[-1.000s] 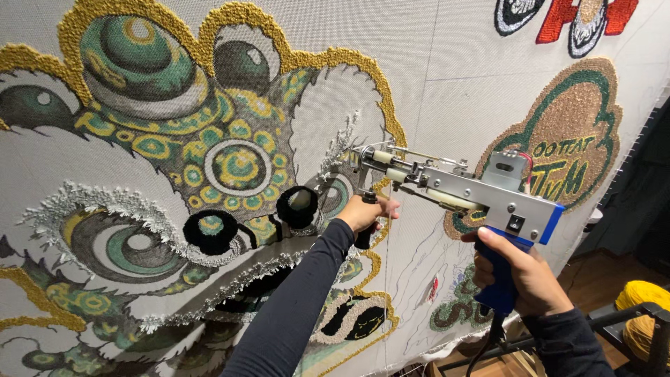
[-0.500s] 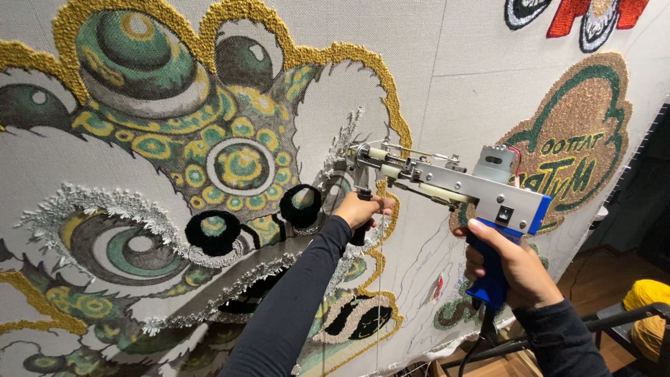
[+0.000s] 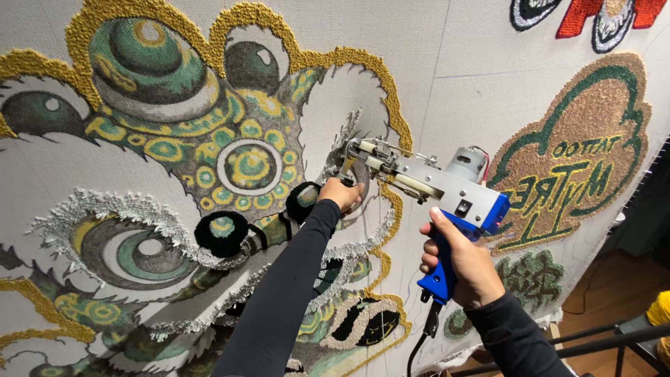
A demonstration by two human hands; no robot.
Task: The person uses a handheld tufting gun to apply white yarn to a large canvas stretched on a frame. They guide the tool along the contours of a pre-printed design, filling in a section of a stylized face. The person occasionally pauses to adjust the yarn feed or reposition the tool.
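Head view. The right hand (image 3: 457,262), in a black sleeve, was clamped around the blue pistol grip of a tufting gun with a silver metal body (image 3: 447,192); the fingers (image 3: 427,253) wrapped the front of the grip and the thumb lay along its upper side. A black power cord (image 3: 422,335) hung from the base of the grip, just below the hand. A small grey motor (image 3: 466,164) sat on top of the gun's body, above the hand.

The left hand (image 3: 342,194), also black-sleeved, was closed around the front handle beneath the gun's needle end; the handle itself was hidden by the fingers. The needle end (image 3: 349,155), just above this hand, touched a stretched off-white backing cloth (image 3: 447,63) that filled the frame.

To the left of the left hand, the cloth carried a large tufted lion-mask design in green, gold, grey and black yarn (image 3: 174,167), with two black pompom-like nostrils (image 3: 222,232) near the forearm. To the right of the right hand was a brown oval tufted patch with green outline and yellow lettering (image 3: 579,139); below it, a small green tufted patch (image 3: 534,279). A wooden floor (image 3: 614,279) showed at lower right, with a black metal frame (image 3: 600,338) near the right forearm.
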